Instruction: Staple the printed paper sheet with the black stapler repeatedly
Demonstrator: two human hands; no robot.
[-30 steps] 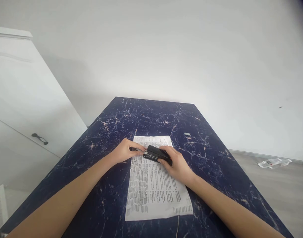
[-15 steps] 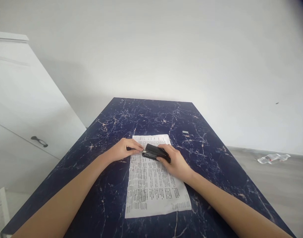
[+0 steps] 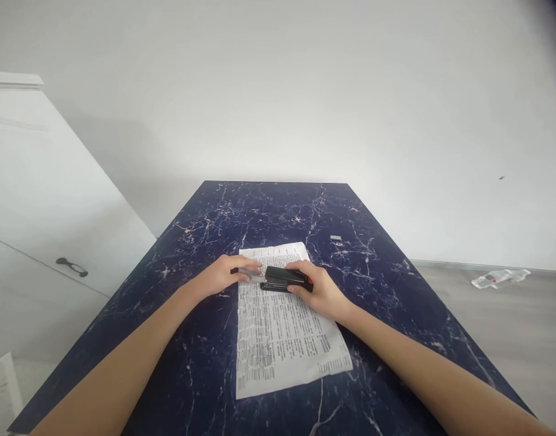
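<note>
A black stapler (image 3: 282, 275) lies sideways over the upper part of a printed paper sheet (image 3: 300, 345). My right hand (image 3: 322, 290) is wrapped round its right end, thumb below and fingers above. From the stapler's left end a thin silver metal tray (image 3: 257, 278) sticks out. My left hand (image 3: 226, 274) pinches the outer end of that tray between thumb and fingers. Beyond the sheet, to the right, a small pale strip (image 3: 335, 238), perhaps staples, rests on the table.
The dark blue marble-patterned table (image 3: 260, 209) reaches to a white wall (image 3: 305, 91). To the left stands a white cabinet (image 3: 69, 200) with a dark handle (image 3: 71, 266). Crumpled clear plastic (image 3: 500, 278) lies on the floor at the right.
The silver tray now extends further out of the stapler, as my left hand has moved slightly left from it. The sheet has turned a little, and the view has shifted slightly.
</note>
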